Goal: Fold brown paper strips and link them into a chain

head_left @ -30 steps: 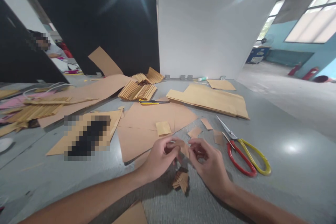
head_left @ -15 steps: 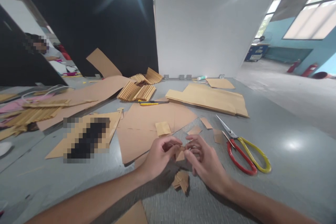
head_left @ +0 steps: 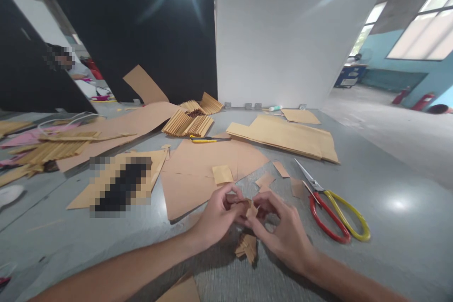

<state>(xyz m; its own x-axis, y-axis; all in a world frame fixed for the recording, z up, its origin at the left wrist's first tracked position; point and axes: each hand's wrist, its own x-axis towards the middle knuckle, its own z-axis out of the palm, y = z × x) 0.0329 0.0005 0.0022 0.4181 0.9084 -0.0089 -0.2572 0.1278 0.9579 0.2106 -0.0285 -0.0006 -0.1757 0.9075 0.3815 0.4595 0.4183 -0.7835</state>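
Both my left hand (head_left: 221, 214) and my right hand (head_left: 279, 224) are closed on a small piece of brown paper (head_left: 252, 209), held between the fingertips above the table. The paper looks bent or folded, and fingers hide part of it. Just below the hands lies a small pile of folded brown paper pieces (head_left: 247, 247). Several loose cut pieces (head_left: 265, 180) of brown paper lie beyond my right hand. A lighter paper square (head_left: 222, 175) rests on a large brown sheet (head_left: 187, 193) beyond my left hand.
Scissors (head_left: 329, 207) with red and yellow handles lie at right, blades partly open. A yellow utility knife (head_left: 203, 139) rests near bundled paper rolls (head_left: 187, 122). Folded brown paper (head_left: 286, 137) lies further back. A person (head_left: 78, 71) is at far left, behind a black panel (head_left: 148, 33).
My fingers have shifted on the small paper piece, and more of it now shows upright between them. The whole view has moved slightly, so things appear a little further right.
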